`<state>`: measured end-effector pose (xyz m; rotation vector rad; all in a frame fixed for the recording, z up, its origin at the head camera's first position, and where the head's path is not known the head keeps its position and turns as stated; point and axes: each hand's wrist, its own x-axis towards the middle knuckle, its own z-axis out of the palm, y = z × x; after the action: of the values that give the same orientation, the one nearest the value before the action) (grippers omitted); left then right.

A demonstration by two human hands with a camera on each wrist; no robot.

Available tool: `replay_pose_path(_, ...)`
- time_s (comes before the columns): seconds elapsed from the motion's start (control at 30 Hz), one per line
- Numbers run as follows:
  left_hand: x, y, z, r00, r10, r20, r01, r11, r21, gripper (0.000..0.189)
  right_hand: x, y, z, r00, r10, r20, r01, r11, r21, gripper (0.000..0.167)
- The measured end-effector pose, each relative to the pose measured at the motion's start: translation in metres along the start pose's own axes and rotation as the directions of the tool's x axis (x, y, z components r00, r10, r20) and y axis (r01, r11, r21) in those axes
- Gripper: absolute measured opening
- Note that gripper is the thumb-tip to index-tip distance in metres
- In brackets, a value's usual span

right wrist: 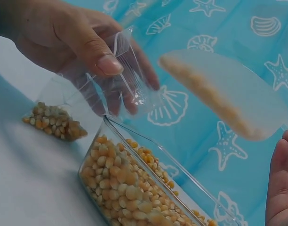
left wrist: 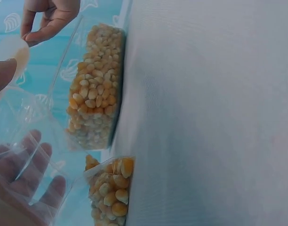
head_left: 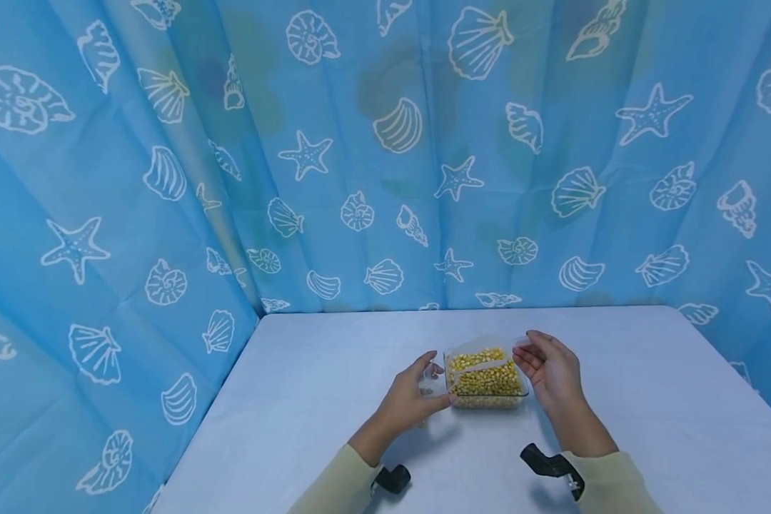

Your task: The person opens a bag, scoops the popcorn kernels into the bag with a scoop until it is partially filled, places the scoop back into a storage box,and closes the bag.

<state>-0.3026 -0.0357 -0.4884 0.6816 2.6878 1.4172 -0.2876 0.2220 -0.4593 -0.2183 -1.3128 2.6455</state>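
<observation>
A clear zip bag with corn kernels gathered in its bottom hangs from my left hand, its thumb over the bag's upper part. My right hand pinches the thin handle of a translucent white scoop. Kernels lie along the scoop's lower side. Between both hands stands a rectangular glass container, filled with yellow kernels. The scoop is above this container, overlapping it in the head view. The bag is just left of the container, its bottom close to the table.
A white-covered table spreads around the container. Behind it and to the sides hangs a blue curtain printed with white shells and starfish. Black wrist mounts stick out from both sleeves.
</observation>
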Motion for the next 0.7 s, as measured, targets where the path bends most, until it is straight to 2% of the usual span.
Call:
replay_pose_path(0.3, -0.0009, 0.0020, -0.0009, 1.000, 0.018, 0.011, -0.018, 1.000, 0.003, 0.083, 0.0008, 0.0032, 0.0027, 1.000, 0.007, 0.002, -0.007, 0.999, -0.031, 0.020)
replay_pose_path(0.53, -0.0011, -0.0004, 0.0008, 1.000, -0.003, 0.007, 0.003, 1.000, 0.018, 0.084, 0.0009, 0.0018, 0.0006, 0.999, -0.051, -0.011, 0.050, 0.997, -0.051, 0.024)
replay_pose_path(0.7, -0.0009, 0.0010, -0.0006, 1.000, 0.014, 0.009, -0.014, 1.000, 0.012, 0.084, 0.0001, -0.0015, 0.0025, 0.997, -0.070, -0.020, 0.068, 0.995, -0.070, 0.031)
